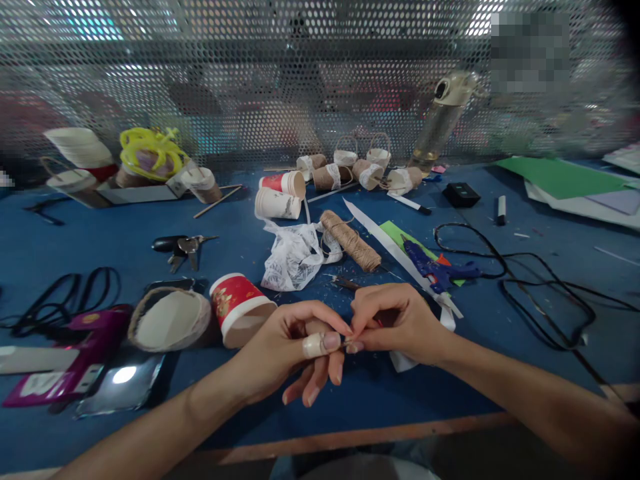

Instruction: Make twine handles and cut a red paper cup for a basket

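My left hand (305, 343) and my right hand (390, 323) meet fingertip to fingertip above the near part of the blue table. Both are closed in a pinch around something small, with a dark bit showing between them; I cannot make out what it is. A pale bandage (314, 345) wraps my left thumb. Just left of that hand, a red and white paper cup (243, 310) lies tilted. Beyond the hands are white lace (293, 257), a roll of brown twine (351, 241) and a dark-handled tool (345, 283). White strip material shows partly under my right hand.
A blue glue gun (443, 270) with a black cable (550, 293) lies to the right. Leftward are a purple glue gun (85, 347), a phone (123, 383), a twine-rimmed cup (173, 320) and keys (187, 248). Small twine-wrapped baskets (333, 177) stand by the perforated screen (225, 87).
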`<state>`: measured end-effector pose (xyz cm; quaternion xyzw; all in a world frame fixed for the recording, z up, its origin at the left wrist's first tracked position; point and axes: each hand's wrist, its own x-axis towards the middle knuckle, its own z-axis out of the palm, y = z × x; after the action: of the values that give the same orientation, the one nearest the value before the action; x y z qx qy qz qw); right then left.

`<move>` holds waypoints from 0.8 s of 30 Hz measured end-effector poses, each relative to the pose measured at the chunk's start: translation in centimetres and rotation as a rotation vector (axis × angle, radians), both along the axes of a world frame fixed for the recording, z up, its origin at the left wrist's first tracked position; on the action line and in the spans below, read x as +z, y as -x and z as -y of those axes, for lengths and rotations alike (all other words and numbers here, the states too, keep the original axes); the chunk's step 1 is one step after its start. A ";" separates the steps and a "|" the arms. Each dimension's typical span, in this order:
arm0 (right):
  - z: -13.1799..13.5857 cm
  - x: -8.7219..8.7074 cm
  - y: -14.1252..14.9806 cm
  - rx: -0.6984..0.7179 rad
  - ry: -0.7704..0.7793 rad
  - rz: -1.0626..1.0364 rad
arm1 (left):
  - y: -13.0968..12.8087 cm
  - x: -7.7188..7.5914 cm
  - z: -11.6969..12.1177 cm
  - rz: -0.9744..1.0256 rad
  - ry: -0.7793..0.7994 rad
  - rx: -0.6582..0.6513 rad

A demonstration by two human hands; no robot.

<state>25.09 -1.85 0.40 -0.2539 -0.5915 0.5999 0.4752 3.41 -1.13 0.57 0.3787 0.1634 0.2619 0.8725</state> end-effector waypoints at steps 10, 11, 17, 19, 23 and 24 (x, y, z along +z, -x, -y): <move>0.1 -0.5 -0.2 -0.023 -0.102 0.049 | 0.2 -0.2 0.1 0.005 -0.003 -0.001; 0.1 -0.5 -0.2 -0.024 -0.111 0.053 | 0.2 -0.2 0.1 0.005 -0.006 -0.001; -0.1 -0.5 -0.5 -0.017 -0.162 0.045 | 0.1 -0.2 0.1 0.003 -0.021 -0.004; -0.2 -0.5 -0.5 -0.014 -0.174 0.050 | 0.1 -0.2 0.1 -0.006 -0.027 0.001; -0.2 -0.3 -0.5 -0.044 -0.215 0.058 | 0.2 -0.2 0.1 -0.026 -0.036 0.028; -0.1 -0.3 -0.4 -0.062 -0.233 0.053 | 0.2 -0.2 0.1 -0.030 -0.039 0.037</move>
<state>25.51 -1.72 0.14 -0.2311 -0.6614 0.5053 0.5038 3.26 -1.19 0.32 0.3965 0.1784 0.2752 0.8574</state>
